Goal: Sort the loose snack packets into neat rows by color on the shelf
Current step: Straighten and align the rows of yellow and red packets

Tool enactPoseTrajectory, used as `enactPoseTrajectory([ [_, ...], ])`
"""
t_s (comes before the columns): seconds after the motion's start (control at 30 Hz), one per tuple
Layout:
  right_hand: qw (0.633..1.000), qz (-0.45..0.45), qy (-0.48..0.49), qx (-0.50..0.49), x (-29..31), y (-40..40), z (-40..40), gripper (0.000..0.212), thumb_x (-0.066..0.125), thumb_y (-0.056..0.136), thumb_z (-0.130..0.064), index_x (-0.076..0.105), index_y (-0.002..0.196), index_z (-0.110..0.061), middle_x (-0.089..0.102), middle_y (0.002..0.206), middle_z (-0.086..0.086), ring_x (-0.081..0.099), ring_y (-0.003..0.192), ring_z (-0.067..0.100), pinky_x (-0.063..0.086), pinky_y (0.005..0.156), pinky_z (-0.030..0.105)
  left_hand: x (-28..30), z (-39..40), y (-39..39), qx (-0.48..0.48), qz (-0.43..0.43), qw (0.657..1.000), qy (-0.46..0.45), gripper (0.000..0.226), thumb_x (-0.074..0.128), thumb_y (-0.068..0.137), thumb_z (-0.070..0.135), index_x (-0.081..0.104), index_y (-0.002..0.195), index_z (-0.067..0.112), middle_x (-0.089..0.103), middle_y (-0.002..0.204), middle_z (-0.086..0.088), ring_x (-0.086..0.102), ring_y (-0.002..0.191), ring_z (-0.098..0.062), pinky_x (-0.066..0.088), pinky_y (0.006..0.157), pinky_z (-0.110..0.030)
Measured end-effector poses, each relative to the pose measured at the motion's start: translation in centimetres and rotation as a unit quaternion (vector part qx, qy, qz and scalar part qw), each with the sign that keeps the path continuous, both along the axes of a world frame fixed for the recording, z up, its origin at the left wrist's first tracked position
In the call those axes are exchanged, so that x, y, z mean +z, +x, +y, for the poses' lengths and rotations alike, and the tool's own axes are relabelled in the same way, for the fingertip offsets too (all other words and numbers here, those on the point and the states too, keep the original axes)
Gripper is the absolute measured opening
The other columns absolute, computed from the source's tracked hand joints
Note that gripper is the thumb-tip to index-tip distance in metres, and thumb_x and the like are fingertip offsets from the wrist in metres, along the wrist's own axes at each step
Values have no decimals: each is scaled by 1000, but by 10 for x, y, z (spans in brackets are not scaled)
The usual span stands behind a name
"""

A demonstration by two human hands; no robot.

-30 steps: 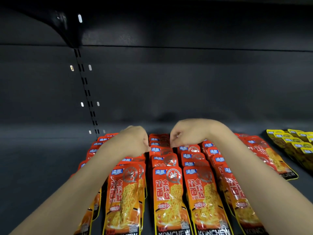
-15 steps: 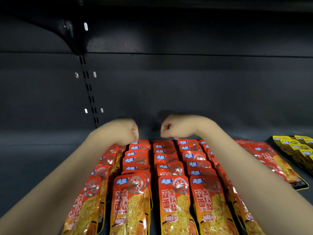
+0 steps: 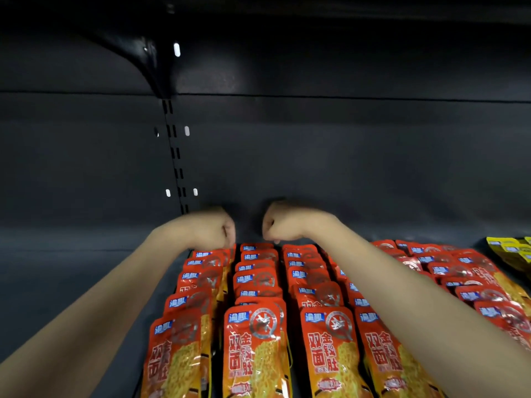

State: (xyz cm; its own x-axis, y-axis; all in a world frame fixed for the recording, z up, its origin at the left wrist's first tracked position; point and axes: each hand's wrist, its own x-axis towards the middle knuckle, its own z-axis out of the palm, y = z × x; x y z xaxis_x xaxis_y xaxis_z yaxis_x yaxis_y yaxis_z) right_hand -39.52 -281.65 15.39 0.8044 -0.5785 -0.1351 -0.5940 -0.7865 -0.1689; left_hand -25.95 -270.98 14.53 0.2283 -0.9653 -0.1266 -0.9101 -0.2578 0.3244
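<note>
Orange snack packets (image 3: 255, 334) lie flat on the dark shelf deck (image 3: 71, 282) in overlapped columns that run from the front edge toward the back panel (image 3: 316, 156), each packet shingled over the one behind so its blue label shows. This layout keeps one colour together and leaves every top edge reachable.

Both hands reach to the rear end of the columns. The left hand (image 3: 214, 229) is curled into a fist, knuckles toward the back panel, its underside at the top edge of the rearmost packet of the second column from the left. The right hand (image 3: 280, 224) is curled likewise, just above the rearmost packets of the middle columns. Whether either hand pinches a packet edge or merely presses on it cannot be told; the fingertips are hidden under the knuckles. The likely purpose is to square the rear ends of the columns.

The leftmost column (image 3: 184, 317) sits slightly askew and overlaps its neighbour, so it appears to need straightening.

Surroundings: yellow snack packets (image 3: 511, 251) form a separate group at the far right, apart from the orange ones. A slotted upright (image 3: 175, 156) and a shelf bracket (image 3: 152, 61) occupy the back panel above the left hand. The right forearm (image 3: 402, 282) crosses over the right-hand orange columns and hides part of them.
</note>
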Motion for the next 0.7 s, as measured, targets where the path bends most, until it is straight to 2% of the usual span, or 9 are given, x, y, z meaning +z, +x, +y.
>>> enactPoseTrajectory([
  [0.03,1000,-1,-5,-2,-1,2,1,17,60,80,-11,72,90,-4,71,94,12,62,78,23,45,64,28,-1,0,-3,-15,1,1000,-2,15,56,85,6,70,79,9,67,73,6,56,66,-5,48,65,-23],
  [0.1,1000,11,-14,3,-3,4,1,19,62,81,-15,73,94,-7,71,96,10,65,83,23,49,66,29,-4,0,-9,-39,-1,999,2,9,63,86,13,71,87,12,63,73,14,55,65,1,44,59,-10],
  [0.13,1000,17,-20,5,-3,5,1,19,63,81,-16,73,95,-8,72,96,8,65,86,23,51,70,31,-6,-1,-10,-44,-6,999,9,8,65,87,19,71,89,14,62,73,16,56,67,1,43,58,-9],
  [0.23,999,35,-38,3,-5,6,0,20,68,78,-17,73,96,-11,72,94,6,67,86,23,56,77,35,-9,-4,-10,-47,-20,997,53,20,65,87,33,71,91,14,70,87,7,64,81,-8,52,74,-24],
  [0.33,998,68,-12,13,-6,6,2,26,70,79,-20,72,103,-9,71,100,7,66,92,24,55,81,34,-8,-2,-8,-70,-15,993,97,21,64,87,36,72,92,17,70,94,10,64,90,-9,53,84,-28],
  [0.5,996,84,20,23,-8,9,3,30,69,83,-23,70,109,-7,70,106,8,65,97,24,53,88,36,-6,0,-7,-92,6,993,79,8,67,86,31,67,84,23,60,76,19,56,71,-1,41,62,-14],
  [0.6,999,53,0,-7,-13,12,-1,28,72,79,-25,73,104,-11,71,100,5,66,91,22,55,85,37,-7,0,-7,-69,35,995,60,12,68,85,28,70,85,17,65,72,16,60,68,0,49,67,-19],
  [0.7,998,25,-17,-48,-20,16,-6,27,74,74,-28,74,98,-16,72,93,1,66,84,20,57,81,37,-7,-1,-8,-47,57,996,52,13,68,86,25,72,89,14,72,79,10,61,68,2,45,68,-15],
])
